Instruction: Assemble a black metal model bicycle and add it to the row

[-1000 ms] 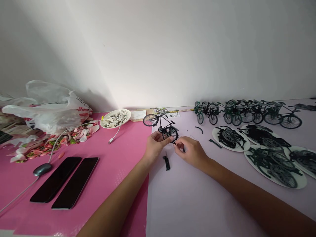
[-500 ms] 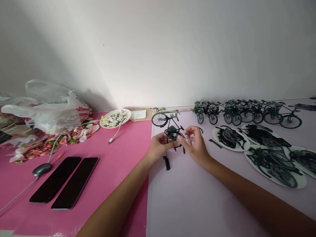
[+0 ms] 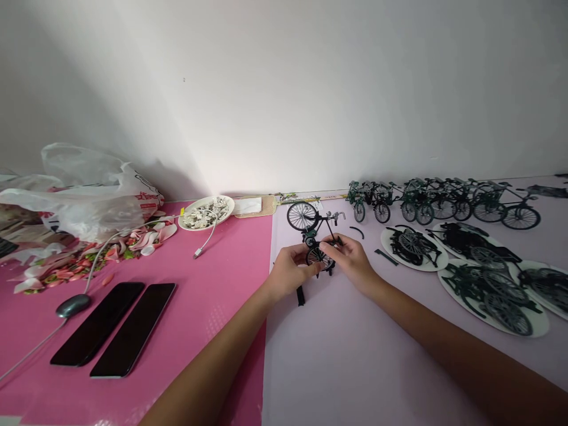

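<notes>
You have the dark model bicycle (image 3: 320, 228) in front of you, by the left edge of the pale lilac surface (image 3: 355, 355). Its long axis runs away from you and slightly left; the far wheel (image 3: 303, 216) points toward the wall (image 3: 284, 100), and the handlebars (image 3: 336, 216) stick out to the right, the top side leaning that way.

Your left hand (image 3: 288, 272) is nearly closed, thumb and fingers pinching the near wheel (image 3: 318, 258). Your right hand (image 3: 350, 258) has its thumb and bent fingers drawn together on a dark part beside that wheel; the grip is partly hidden.

Three loose dark pieces lie near: a bar (image 3: 300, 296) just below your left hand, a curved strip (image 3: 357, 232) beyond your right hand, and a straight strip (image 3: 386, 257) right of it. The lilac surface spreads broad between your forearms, meeting the pink surface (image 3: 222, 319) along a straight seam by your left forearm.

Rightward lie four white plates (image 3: 542, 327) of dark parts; behind them, a row of bicycles (image 3: 444, 208) overlaps too much to count. On the pink side are two black phone-like slabs (image 3: 133, 331), one mouse (image 3: 73, 305), one plate of whitish pieces (image 3: 183, 226), petal-like pieces (image 3: 153, 236) and plastic bagging (image 3: 97, 198).
</notes>
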Action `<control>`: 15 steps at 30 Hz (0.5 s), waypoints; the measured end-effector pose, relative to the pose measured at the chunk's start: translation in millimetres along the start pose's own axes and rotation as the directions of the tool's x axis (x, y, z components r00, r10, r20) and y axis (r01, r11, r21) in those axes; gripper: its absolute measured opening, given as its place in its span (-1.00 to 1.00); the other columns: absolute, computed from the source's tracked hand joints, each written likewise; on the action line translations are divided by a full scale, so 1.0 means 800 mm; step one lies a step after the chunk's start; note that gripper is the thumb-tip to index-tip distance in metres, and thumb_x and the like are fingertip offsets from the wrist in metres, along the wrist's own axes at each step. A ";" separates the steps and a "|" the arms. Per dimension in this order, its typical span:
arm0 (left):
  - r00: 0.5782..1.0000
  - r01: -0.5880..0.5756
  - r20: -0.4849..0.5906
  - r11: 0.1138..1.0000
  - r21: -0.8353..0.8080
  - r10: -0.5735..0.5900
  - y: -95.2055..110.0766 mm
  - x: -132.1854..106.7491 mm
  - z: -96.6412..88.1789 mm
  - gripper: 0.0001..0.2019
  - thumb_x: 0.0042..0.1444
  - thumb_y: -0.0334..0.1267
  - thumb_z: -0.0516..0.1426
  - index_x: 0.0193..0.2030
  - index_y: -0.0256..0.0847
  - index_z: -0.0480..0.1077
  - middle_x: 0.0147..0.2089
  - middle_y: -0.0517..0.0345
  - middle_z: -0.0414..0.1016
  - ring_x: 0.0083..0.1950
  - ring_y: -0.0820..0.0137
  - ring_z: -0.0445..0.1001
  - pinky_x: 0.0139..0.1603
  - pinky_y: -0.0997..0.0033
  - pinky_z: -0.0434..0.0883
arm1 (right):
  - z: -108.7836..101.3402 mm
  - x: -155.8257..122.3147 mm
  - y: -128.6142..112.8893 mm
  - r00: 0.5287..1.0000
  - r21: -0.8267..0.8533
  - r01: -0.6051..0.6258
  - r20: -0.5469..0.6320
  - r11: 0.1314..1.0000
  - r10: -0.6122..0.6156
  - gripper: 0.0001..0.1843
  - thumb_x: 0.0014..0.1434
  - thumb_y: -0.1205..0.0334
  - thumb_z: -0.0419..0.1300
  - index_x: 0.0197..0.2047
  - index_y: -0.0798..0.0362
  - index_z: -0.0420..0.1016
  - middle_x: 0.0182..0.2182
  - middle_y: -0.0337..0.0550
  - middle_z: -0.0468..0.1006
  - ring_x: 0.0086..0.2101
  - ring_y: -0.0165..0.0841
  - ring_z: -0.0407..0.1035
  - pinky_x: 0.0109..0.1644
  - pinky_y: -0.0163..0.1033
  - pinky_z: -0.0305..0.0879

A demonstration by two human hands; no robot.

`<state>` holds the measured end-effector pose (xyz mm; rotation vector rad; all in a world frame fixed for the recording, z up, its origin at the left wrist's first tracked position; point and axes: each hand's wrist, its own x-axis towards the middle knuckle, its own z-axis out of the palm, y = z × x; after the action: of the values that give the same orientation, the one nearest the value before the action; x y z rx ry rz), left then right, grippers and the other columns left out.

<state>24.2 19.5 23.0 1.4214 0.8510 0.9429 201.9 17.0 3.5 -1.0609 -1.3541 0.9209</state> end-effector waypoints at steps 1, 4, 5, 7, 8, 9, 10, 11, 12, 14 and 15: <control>1.000 -0.012 -0.006 1.000 0.005 0.012 -0.001 0.000 0.000 -0.67 -0.12 -0.10 0.48 -0.30 -0.24 0.55 -0.36 0.09 0.52 -0.28 0.28 0.50 -0.20 0.27 0.44 | 0.000 0.000 -0.001 1.000 0.000 0.003 0.001 1.000 -0.003 -0.65 0.15 -0.11 0.36 -0.27 0.02 0.55 -0.37 -0.15 0.54 -0.33 -0.28 0.41 -0.31 -0.24 0.38; 0.999 -0.036 -0.016 0.999 0.025 0.036 -0.004 0.001 0.000 -0.67 -0.11 -0.08 0.48 -0.32 -0.22 0.55 -0.40 0.10 0.50 -0.29 0.25 0.49 -0.23 0.26 0.44 | -0.002 0.001 -0.002 1.000 -0.005 0.015 -0.001 1.000 -0.015 -0.66 0.15 -0.11 0.36 -0.27 0.01 0.54 -0.39 -0.17 0.53 -0.34 -0.29 0.40 -0.33 -0.25 0.37; 0.999 -0.041 -0.016 0.998 0.037 0.041 -0.005 0.001 0.000 -0.67 -0.10 -0.07 0.47 -0.33 -0.22 0.54 -0.42 0.10 0.49 -0.29 0.24 0.49 -0.24 0.26 0.44 | -0.002 0.002 -0.002 1.000 -0.007 0.014 0.000 1.000 -0.014 -0.66 0.14 -0.10 0.36 -0.27 0.01 0.53 -0.40 -0.18 0.52 -0.35 -0.30 0.40 -0.34 -0.26 0.36; 0.999 -0.051 -0.011 0.997 0.065 0.051 -0.007 0.001 0.000 -0.67 -0.07 -0.04 0.45 -0.35 -0.22 0.53 -0.44 0.11 0.47 -0.31 0.25 0.48 -0.27 0.27 0.43 | -0.003 0.002 -0.001 1.000 -0.008 0.008 0.002 1.000 -0.008 -0.67 0.14 -0.09 0.36 -0.27 0.01 0.52 -0.41 -0.19 0.50 -0.37 -0.31 0.38 -0.37 -0.27 0.33; 0.998 -0.055 -0.008 0.996 0.075 0.056 -0.008 0.001 -0.001 -0.67 -0.06 -0.02 0.44 -0.36 -0.21 0.53 -0.45 0.12 0.46 -0.32 0.25 0.47 -0.29 0.27 0.42 | -0.003 0.003 0.000 1.000 -0.008 0.007 0.002 1.000 -0.007 -0.68 0.15 -0.08 0.35 -0.28 0.01 0.52 -0.41 -0.20 0.50 -0.38 -0.32 0.37 -0.38 -0.28 0.32; 0.998 -0.057 -0.005 0.995 0.082 0.058 -0.009 0.000 -0.001 -0.67 -0.05 -0.01 0.44 -0.37 -0.21 0.52 -0.46 0.13 0.46 -0.33 0.26 0.46 -0.30 0.28 0.41 | -0.004 0.003 0.001 1.000 -0.009 0.007 0.002 1.000 -0.007 -0.69 0.15 -0.07 0.35 -0.28 0.00 0.51 -0.41 -0.20 0.49 -0.38 -0.32 0.36 -0.38 -0.28 0.31; 0.998 -0.055 -0.001 0.995 0.084 0.056 -0.010 0.000 -0.001 -0.66 -0.05 0.00 0.43 -0.38 -0.21 0.52 -0.47 0.13 0.45 -0.33 0.27 0.46 -0.31 0.29 0.40 | -0.004 0.004 0.002 1.000 -0.011 0.008 0.003 1.000 -0.008 -0.70 0.14 -0.06 0.35 -0.29 0.00 0.51 -0.40 -0.20 0.49 -0.38 -0.32 0.36 -0.37 -0.28 0.32; 0.999 -0.051 0.003 0.995 0.082 0.051 -0.011 0.000 -0.001 -0.66 -0.05 0.00 0.43 -0.38 -0.22 0.52 -0.47 0.13 0.45 -0.34 0.27 0.45 -0.32 0.30 0.40 | -0.005 0.004 0.003 1.000 -0.016 0.010 0.004 1.000 -0.010 -0.71 0.14 -0.05 0.35 -0.30 0.00 0.51 -0.39 -0.19 0.50 -0.37 -0.33 0.36 -0.36 -0.28 0.32; 0.999 -0.044 0.009 0.996 0.076 0.043 -0.011 0.000 -0.001 -0.66 -0.05 0.00 0.43 -0.38 -0.22 0.52 -0.47 0.13 0.45 -0.34 0.28 0.45 -0.33 0.30 0.39 | -0.005 0.005 0.004 1.000 -0.026 0.011 0.006 1.000 -0.011 -0.71 0.13 -0.04 0.35 -0.30 0.01 0.51 -0.37 -0.19 0.50 -0.37 -0.33 0.37 -0.35 -0.27 0.34; 0.999 -0.027 0.022 0.998 0.061 0.025 -0.012 0.000 0.001 -0.66 -0.05 -0.01 0.43 -0.38 -0.23 0.52 -0.47 0.13 0.45 -0.35 0.28 0.45 -0.33 0.31 0.38 | -0.005 0.006 0.005 1.000 -0.050 0.013 0.015 0.999 -0.012 -0.72 0.10 -0.02 0.36 -0.31 0.02 0.51 -0.35 -0.18 0.51 -0.36 -0.33 0.38 -0.31 -0.25 0.36; 1.000 -0.019 0.023 0.998 0.055 0.018 -0.011 0.000 0.001 -0.66 -0.06 -0.01 0.43 -0.38 -0.23 0.52 -0.47 0.13 0.45 -0.35 0.29 0.45 -0.33 0.31 0.38 | -0.005 0.006 0.005 1.000 -0.059 0.014 0.019 0.998 -0.013 -0.71 0.10 -0.02 0.36 -0.31 0.02 0.51 -0.35 -0.18 0.51 -0.35 -0.33 0.39 -0.29 -0.24 0.38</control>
<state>25.3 19.5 13.8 1.4867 0.8537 0.9219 206.7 22.7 1.6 -1.0885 -1.4100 0.8877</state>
